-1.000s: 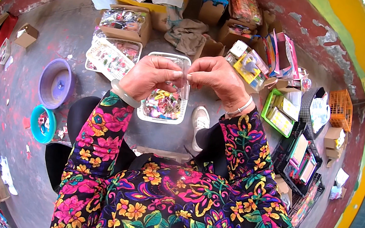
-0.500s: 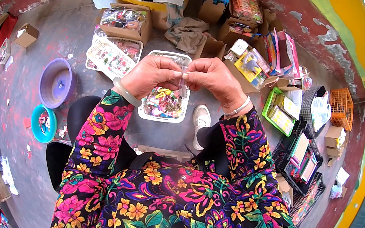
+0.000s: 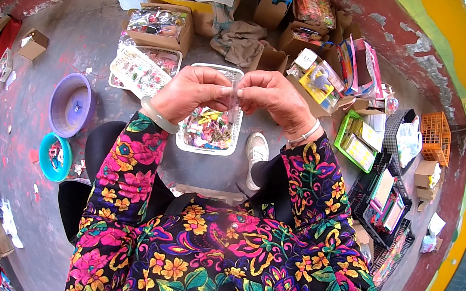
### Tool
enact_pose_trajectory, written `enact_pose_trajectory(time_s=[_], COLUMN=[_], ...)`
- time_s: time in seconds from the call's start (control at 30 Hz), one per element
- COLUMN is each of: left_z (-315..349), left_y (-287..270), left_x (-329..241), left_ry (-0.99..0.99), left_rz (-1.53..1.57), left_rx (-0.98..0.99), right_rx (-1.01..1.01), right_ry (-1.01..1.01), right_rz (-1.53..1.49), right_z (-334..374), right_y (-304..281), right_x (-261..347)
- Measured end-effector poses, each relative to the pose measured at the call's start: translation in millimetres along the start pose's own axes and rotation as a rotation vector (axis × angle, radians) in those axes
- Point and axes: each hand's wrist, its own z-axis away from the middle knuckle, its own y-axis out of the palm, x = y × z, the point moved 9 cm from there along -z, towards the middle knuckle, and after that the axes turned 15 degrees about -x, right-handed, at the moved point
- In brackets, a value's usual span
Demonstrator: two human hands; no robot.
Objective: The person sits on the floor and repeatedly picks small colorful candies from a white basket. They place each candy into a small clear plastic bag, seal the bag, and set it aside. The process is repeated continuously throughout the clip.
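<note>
My left hand [image 3: 189, 95] and my right hand [image 3: 275, 102] are raised close together above a white plastic basket [image 3: 206, 151]. Thumb and fingertips of each hand pinch one side of a small clear plastic bag [image 3: 232, 101], which hangs narrow and see-through between them. Whether anything lies inside it is too small to tell. Below my hands, the basket holds a pile of small colourful pieces [image 3: 211, 131], partly hidden by my left hand.
White trays of small items [image 3: 142, 73] stand left of the basket, with a purple basin [image 3: 73, 105] and a turquoise basin [image 3: 55, 157] farther left. Cardboard boxes [image 3: 188, 33] line the back. To the right are a green basket [image 3: 359, 142] and black crates [image 3: 381, 199].
My hands have drawn slightly apart, and more of the clear plastic bag shows between the fingertips. Both hands keep their pinch.
</note>
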Motion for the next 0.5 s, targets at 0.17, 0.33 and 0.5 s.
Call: enact_pose_trajectory(time_s=[0.17,0.33,0.5], left_z=[0.8,-0.6,0.0], left_y=[0.2,-0.8,-1.4], left_x=[-1.2,0.6,-0.2], left_ry=[0.004,-0.007,0.034], left_rz=[-0.007,0.039,-0.004], left_rx=[0.01,0.007,-0.006], right_rx=[-0.018,-0.022,-0.035], right_ry=[-0.01,-0.017,-0.021], right_rz=[0.012,0.01,0.019], right_z=[-0.3,-2.4,-1.0], right_y=[-1.6,-2.6,-0.8], right_x=[-1.2,-3.3,-0.5])
